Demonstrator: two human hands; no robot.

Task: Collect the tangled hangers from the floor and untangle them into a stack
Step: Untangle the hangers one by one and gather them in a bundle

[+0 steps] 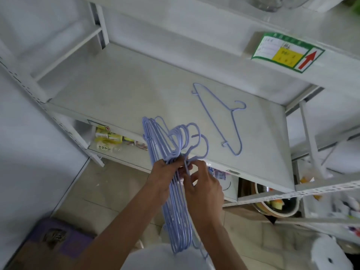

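Both hands grip one bundle of light blue wire hangers [176, 193] near the necks: the left hand [161, 177] is wrapped round the gathered shoulders just under the hooks, fingers curled tight, while the right hand [202, 186] pinches at the neck of a hanger on the near side of the bundle, fingertips working among the wires. The bundle is held upright in the air over the front edge of a white metal shelf [136, 90], hooks fanned out at the top and the bottom bars hanging down toward the person's lap. Holding it at the necks likely keeps the hooks lined up while a caught one is teased free, with the left hand as the clamp and the right as the picker. A single blue hanger [218, 117] lies flat on the shelf, well apart from the bundle, which looks like the start of the stack, so most of the sorting is still ahead. On the shelf above is a green and yellow label [287, 52] with a red arrow. Below, a lower shelf holds yellow packets [106, 138], and a cardboard box [52, 244] sits on the tiled floor at lower left.
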